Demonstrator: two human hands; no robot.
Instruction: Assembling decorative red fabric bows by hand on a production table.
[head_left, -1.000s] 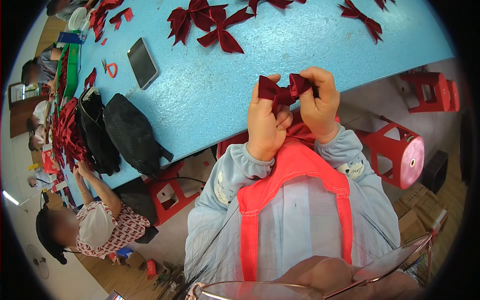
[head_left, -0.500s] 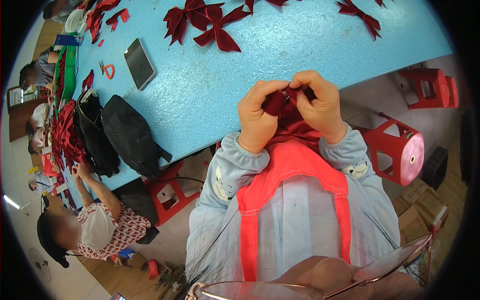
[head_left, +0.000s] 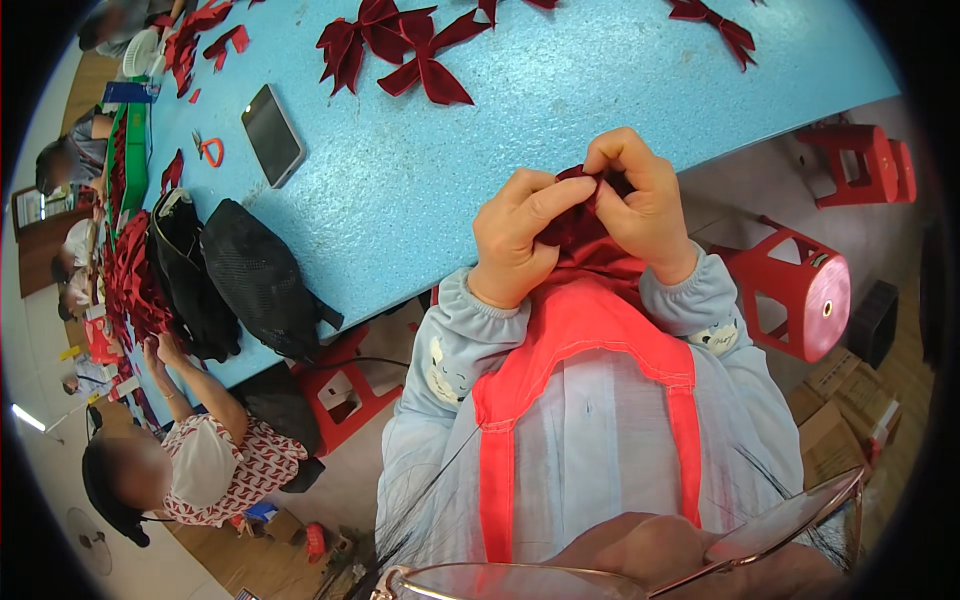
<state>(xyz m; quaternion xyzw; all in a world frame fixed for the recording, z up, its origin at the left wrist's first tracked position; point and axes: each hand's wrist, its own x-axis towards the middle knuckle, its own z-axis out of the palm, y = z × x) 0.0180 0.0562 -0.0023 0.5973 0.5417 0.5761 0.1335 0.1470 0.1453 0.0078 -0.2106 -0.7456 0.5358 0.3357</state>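
Observation:
Both my hands are drawn together in front of my chest, near the blue table's edge, with dark red velvet ribbon (head_left: 575,228) between them. My left hand (head_left: 520,235) pinches the ribbon, its thumb and fingers pressed toward the right hand's fingertips. My right hand (head_left: 640,205) grips the same ribbon, thumb and forefinger closed on it. The fingers hide much of the ribbon, so its exact fold cannot be made out. Finished-looking velvet bows (head_left: 430,70) lie on the table ahead.
On the blue table (head_left: 400,190) lie a phone (head_left: 272,136), orange-handled snips (head_left: 210,150), two black bags (head_left: 258,275) and a heap of red ribbon (head_left: 133,270). A co-worker (head_left: 215,450) sits at the left. Red stools (head_left: 785,290) stand at the right, near cardboard boxes (head_left: 845,420).
My left hand has shifted its fingers over the ribbon, closing the gap toward the right hand. The right hand's forefinger has risen slightly. The ribbon loop seen at the left is now covered.

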